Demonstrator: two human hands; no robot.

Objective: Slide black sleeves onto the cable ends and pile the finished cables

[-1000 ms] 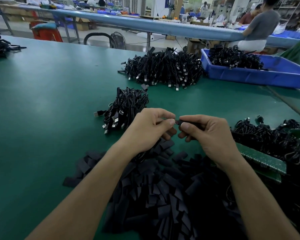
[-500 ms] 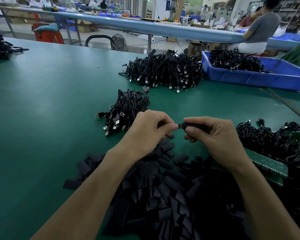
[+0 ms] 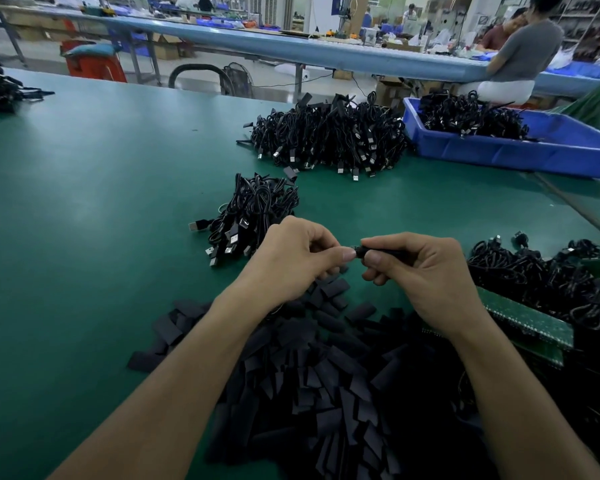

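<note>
My left hand (image 3: 291,258) and my right hand (image 3: 426,275) meet above the green table (image 3: 84,237), fingertips almost touching. My right hand pinches a black sleeve (image 3: 371,251) between thumb and forefinger. My left hand's curled fingers pinch the cable end at the sleeve's mouth; the cable itself is mostly hidden under the hand. Below my forearms lies a heap of loose flat black sleeves (image 3: 312,382). A small pile of cables (image 3: 253,216) with USB plugs sits just beyond my left hand.
A larger heap of black cables (image 3: 329,140) lies farther back, next to a blue bin (image 3: 520,150) holding more. Tangled cables (image 3: 548,282) and a green circuit board (image 3: 523,323) lie at my right. A person sits at the far bench (image 3: 326,53).
Both hands stay joined on the sleeve and cable end. My right hand's fingers have shifted slightly along the sleeve; the view has drifted a little.
</note>
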